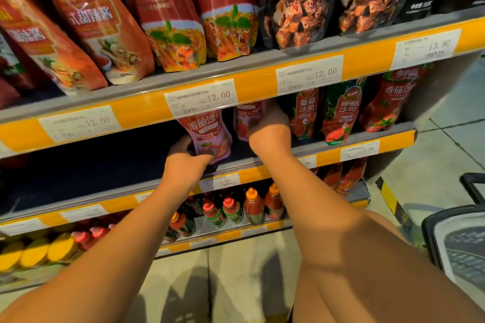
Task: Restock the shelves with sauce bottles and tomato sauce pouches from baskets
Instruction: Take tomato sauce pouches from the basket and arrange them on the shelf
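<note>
Just below the middle of the frame, on the dark middle shelf (78, 181), I hold 2 pink tomato sauce pouches. My left hand (185, 162) curls round the bottom of the nearer pouch (207, 136), thumb and fingers gripping its base just above the shelf's front lip. My right hand (270, 131) reaches further in, fingers wrapped against the side of the second pouch (246, 120), which stands right of the first and just beside the green-and-red ketchup pouches (341, 118) at the right of the frame.

To do this well, I think I should set each base flat before letting go, since soft pouches slump if released while tilted. The nearer pouch leans a little to the left, so I would square it up with its label facing out and line it up in front of the price strip (220, 182). The second pouch should press close to the ketchup row so no gap opens. The shelf's left stretch looks dark and unfilled, so more pouches likely belong there. At the lower right of the frame sits the basket (456, 246), and I cannot tell what it holds.
</note>
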`<action>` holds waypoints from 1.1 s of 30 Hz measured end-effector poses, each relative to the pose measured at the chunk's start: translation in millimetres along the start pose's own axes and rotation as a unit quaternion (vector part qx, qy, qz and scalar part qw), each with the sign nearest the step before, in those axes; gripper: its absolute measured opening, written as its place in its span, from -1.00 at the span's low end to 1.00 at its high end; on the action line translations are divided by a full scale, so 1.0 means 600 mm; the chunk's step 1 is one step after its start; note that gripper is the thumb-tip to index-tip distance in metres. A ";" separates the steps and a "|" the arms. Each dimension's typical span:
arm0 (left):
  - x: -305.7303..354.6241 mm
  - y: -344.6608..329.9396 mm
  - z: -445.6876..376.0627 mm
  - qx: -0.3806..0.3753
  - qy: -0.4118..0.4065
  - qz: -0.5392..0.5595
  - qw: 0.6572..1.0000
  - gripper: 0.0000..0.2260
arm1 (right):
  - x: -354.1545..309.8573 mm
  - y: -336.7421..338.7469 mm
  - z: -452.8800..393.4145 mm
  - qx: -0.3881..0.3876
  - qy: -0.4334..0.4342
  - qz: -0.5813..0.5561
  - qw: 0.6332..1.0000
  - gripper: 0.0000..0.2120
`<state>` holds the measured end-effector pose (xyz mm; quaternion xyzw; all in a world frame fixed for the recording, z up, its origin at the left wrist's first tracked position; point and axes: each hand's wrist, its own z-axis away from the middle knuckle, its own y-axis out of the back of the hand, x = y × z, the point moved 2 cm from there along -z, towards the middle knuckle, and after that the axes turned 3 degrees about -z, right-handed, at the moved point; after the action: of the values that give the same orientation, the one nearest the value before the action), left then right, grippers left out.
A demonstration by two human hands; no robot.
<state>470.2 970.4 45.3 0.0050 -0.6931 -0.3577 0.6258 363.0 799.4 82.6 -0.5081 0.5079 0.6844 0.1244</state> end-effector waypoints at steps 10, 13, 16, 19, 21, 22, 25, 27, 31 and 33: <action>-0.015 0.001 -0.011 0.015 -0.030 -0.024 0.999 -0.61 | 0.003 -0.021 -0.012 0.015 -0.033 -0.023 0.999 -0.78; -0.019 -0.002 -0.014 0.029 -0.041 -0.019 0.999 -0.62 | 0.010 -0.046 -0.016 0.016 -0.035 -0.090 0.995 -0.71; -0.018 -0.009 -0.021 0.017 -0.050 0.005 0.999 -0.64 | 0.017 -0.054 -0.022 0.007 -0.023 -0.079 0.997 -0.76; -0.016 -0.014 -0.033 -0.005 -0.047 0.018 0.999 -0.66 | 0.024 -0.054 -0.034 0.031 -0.020 -0.093 0.995 -0.71; -0.015 -0.018 -0.046 -0.015 -0.046 0.007 0.999 -0.66 | 0.029 -0.052 -0.042 0.045 -0.028 -0.108 0.993 -0.59; -0.012 -0.021 -0.052 -0.020 -0.047 -0.001 0.999 -0.65 | 0.031 -0.048 -0.045 0.050 -0.032 -0.109 0.992 -0.55; -0.001 -0.034 -0.067 -0.033 -0.069 -0.015 0.997 -0.63 | 0.035 -0.049 -0.056 0.051 -0.031 -0.093 0.994 -0.52; 0.003 -0.041 -0.076 -0.034 -0.076 -0.021 0.996 -0.63 | 0.034 -0.052 -0.058 0.054 -0.024 -0.065 0.996 -0.52; 0.001 -0.046 -0.088 -0.039 -0.073 -0.028 0.996 -0.62 | 0.032 -0.046 -0.055 0.051 -0.006 -0.036 0.998 -0.60; 0.002 -0.048 -0.091 -0.054 -0.070 -0.029 0.996 -0.57 | 0.034 -0.044 -0.054 0.041 -0.018 -0.014 0.999 -0.64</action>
<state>504.8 921.7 29.6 -0.0341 -0.7145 -0.4121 0.5643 390.2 777.8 51.5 -0.4974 0.5262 0.6701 0.1635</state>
